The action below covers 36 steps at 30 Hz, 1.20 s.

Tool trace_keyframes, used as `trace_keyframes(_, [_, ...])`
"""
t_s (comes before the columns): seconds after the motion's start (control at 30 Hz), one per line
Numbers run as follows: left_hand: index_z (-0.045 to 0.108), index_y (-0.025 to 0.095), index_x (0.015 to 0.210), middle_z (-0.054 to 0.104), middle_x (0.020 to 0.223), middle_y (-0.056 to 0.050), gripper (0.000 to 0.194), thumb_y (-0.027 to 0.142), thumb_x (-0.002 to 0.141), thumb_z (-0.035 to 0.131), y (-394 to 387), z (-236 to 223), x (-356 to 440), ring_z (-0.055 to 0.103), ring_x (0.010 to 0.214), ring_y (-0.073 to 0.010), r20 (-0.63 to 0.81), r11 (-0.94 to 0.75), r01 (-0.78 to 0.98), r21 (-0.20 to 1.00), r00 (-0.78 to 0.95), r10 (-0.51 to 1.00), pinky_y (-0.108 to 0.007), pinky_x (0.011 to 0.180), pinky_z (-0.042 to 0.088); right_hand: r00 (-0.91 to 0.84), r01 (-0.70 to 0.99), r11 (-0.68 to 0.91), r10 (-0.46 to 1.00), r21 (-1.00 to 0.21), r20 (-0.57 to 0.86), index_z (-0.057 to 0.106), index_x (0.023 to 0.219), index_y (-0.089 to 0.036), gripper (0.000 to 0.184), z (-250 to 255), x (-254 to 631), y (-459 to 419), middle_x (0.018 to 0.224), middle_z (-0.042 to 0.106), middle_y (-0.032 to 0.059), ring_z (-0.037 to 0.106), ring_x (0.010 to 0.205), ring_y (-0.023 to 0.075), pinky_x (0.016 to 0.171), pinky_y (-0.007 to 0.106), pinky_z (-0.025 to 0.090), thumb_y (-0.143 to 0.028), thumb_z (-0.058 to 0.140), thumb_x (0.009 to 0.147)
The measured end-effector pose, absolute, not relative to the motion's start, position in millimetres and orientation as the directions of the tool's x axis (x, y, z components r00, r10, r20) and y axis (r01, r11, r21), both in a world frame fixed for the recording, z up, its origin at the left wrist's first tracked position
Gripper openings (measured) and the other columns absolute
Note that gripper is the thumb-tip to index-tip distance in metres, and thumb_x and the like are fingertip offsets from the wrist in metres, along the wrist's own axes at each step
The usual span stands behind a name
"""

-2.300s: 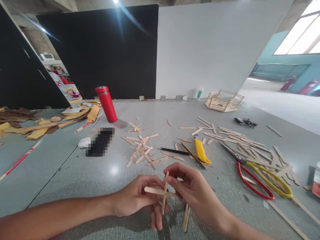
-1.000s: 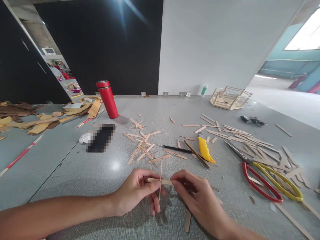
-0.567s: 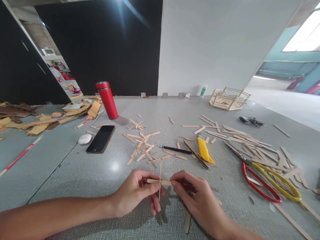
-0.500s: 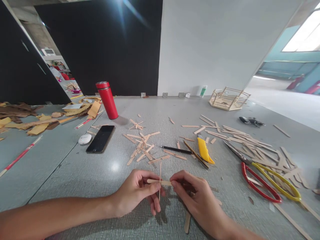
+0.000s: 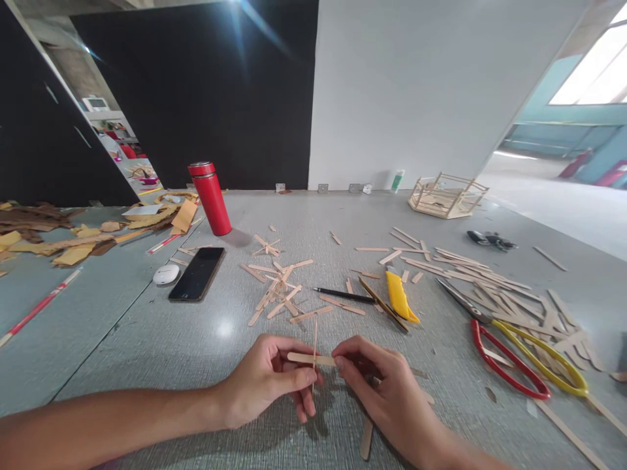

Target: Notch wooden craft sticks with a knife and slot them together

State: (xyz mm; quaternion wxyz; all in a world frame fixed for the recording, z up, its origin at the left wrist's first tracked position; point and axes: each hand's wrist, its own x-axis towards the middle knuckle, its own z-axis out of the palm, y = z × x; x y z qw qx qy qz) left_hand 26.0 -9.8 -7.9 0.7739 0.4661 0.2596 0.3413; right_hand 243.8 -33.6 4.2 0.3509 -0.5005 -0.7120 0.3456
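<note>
Both hands meet low in the middle over the grey table [image 5: 147, 346]. My left hand [image 5: 264, 382] pinches a cross of two flat wooden sticks [image 5: 309, 358]: one lies level, the other stands on edge through it. My right hand [image 5: 382, 385] pinches the level stick's right end with thumb and forefinger. A loose stick [image 5: 366, 437] lies on the table under my right wrist.
Scattered wooden sticks [image 5: 279, 294] lie ahead, with a black pen [image 5: 343, 295], a yellow utility knife [image 5: 398, 295] and red-and-yellow scissors [image 5: 514, 339] to the right. A phone [image 5: 197, 274], a white mouse [image 5: 166, 273] and a red flask [image 5: 210, 198] are at left. A stick frame [image 5: 448, 194] stands far right.
The upright stick turned from flat-on to edge-on between the hands since the earliest frame. Over the last second the hands have held nearly still.
</note>
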Motion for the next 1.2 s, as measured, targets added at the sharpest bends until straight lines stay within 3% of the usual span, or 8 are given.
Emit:
trace_keyframes(0.27, [0.075, 0.007, 0.096, 0.071, 0.088, -0.010, 0.032, 0.039, 0.091, 0.076, -8.8, -7.9, 25.7, 0.072, 0.058, -0.0123, -0.078, 0.318, -0.266, 0.910, 0.643, 0.762, -0.019, 0.050, 0.059, -0.280, 0.491, 0.287, 0.946, -0.823, 0.162, 0.066, 0.091, -0.021, 0.022, 6.3, 243.3, -35.0, 0.071, 0.067, -0.0002, 0.056, 0.061, 0.0142, 0.055, 0.027, 0.045, -0.036, 0.053, 0.102])
trace_keyframes(0.33, [0.075, 0.008, 0.097, 0.071, 0.089, -0.009, 0.033, 0.040, 0.092, 0.075, -8.6, -7.5, 25.7, 0.072, 0.058, -0.0120, -0.084, 0.321, -0.249, 0.914, 0.657, 0.749, -0.019, 0.051, 0.059, -0.290, 0.482, 0.330, 0.934, -0.812, 0.207, 0.066, 0.106, -0.022, 0.021, 9.1, 242.9, -35.7, 0.084, 0.070, 0.0026, 0.061, 0.067, 0.0149, 0.060, 0.028, 0.049, -0.033, 0.049, 0.104])
trace_keyframes(0.43, [0.075, 0.007, 0.094, 0.072, 0.088, -0.010, 0.034, 0.041, 0.092, 0.074, -8.5, -5.8, 25.3, 0.073, 0.057, -0.0127, -0.110, 0.343, -0.191, 0.920, 0.713, 0.692, -0.017, 0.047, 0.057, -0.318, 0.430, 0.385, 0.911, -0.817, 0.262, 0.056, 0.136, -0.025, 0.033, 15.0, 242.2, -35.3, 0.111, 0.069, 0.0082, 0.067, 0.094, 0.0185, 0.083, 0.035, 0.053, -0.030, 0.041, 0.107])
trace_keyframes(0.5, [0.074, 0.006, 0.090, 0.073, 0.089, -0.012, 0.036, 0.042, 0.093, 0.073, -7.8, -4.0, 24.5, 0.073, 0.055, -0.0127, -0.128, 0.356, -0.150, 0.922, 0.750, 0.649, -0.015, 0.043, 0.054, -0.372, 0.339, 0.330, 0.907, -0.881, 0.196, 0.059, 0.129, -0.024, 0.028, 18.7, 241.7, -33.3, 0.109, 0.068, 0.0075, 0.068, 0.097, 0.0194, 0.088, 0.036, 0.051, -0.031, 0.042, 0.108])
trace_keyframes(0.67, [0.073, 0.006, 0.095, 0.075, 0.100, -0.018, 0.038, 0.044, 0.097, 0.066, -3.1, -1.4, 21.2, 0.073, 0.051, -0.0127, -0.151, 0.382, -0.128, 0.915, 0.771, 0.618, -0.012, 0.035, 0.047, -0.407, 0.139, 0.194, 0.905, -0.971, 0.122, 0.062, 0.091, -0.020, 0.029, 19.0, 244.6, -23.8, 0.079, 0.061, 0.0002, 0.058, 0.071, 0.0150, 0.069, 0.030, 0.046, -0.041, 0.048, 0.107])
trace_keyframes(0.8, [0.070, 0.008, 0.099, 0.076, 0.101, -0.017, 0.039, 0.047, 0.099, 0.062, 0.8, -3.4, 20.6, 0.071, 0.048, -0.0123, -0.163, 0.420, -0.152, 0.895, 0.764, 0.625, -0.013, 0.031, 0.043, -0.361, 0.114, 0.248, 0.912, -0.962, 0.192, 0.063, 0.090, -0.020, 0.031, 12.2, 251.0, -17.5, 0.082, 0.058, 0.0005, 0.053, 0.077, 0.0156, 0.072, 0.030, 0.042, -0.042, 0.050, 0.106])
trace_keyframes(1.03, [0.066, 0.011, 0.090, 0.076, 0.087, -0.012, 0.040, 0.050, 0.090, 0.073, 1.3, -5.8, 21.7, 0.068, 0.043, -0.0117, -0.164, 0.417, -0.168, 0.893, 0.742, 0.650, -0.015, 0.029, 0.039, -0.402, 0.093, 0.194, 0.904, -0.977, 0.141, 0.064, 0.097, -0.019, 0.026, 5.9, 251.1, -17.1, 0.079, 0.058, 0.0000, 0.053, 0.069, 0.0136, 0.062, 0.027, 0.043, -0.039, 0.052, 0.106])
trace_keyframes(1.2, [0.066, 0.012, 0.087, 0.070, 0.067, -0.002, 0.039, 0.050, 0.089, 0.075, -0.5, -2.5, 19.5, 0.047, 0.031, -0.0027, -0.167, 0.387, -0.163, 0.908, 0.706, 0.688, -0.013, 0.028, 0.026, -0.408, 0.189, 0.207, 0.906, -0.960, 0.115, 0.067, 0.093, -0.019, 0.019, 10.8, 248.2, -23.3, 0.075, 0.061, -0.0012, 0.054, 0.064, 0.0125, 0.060, 0.026, 0.044, -0.036, 0.062, 0.100])
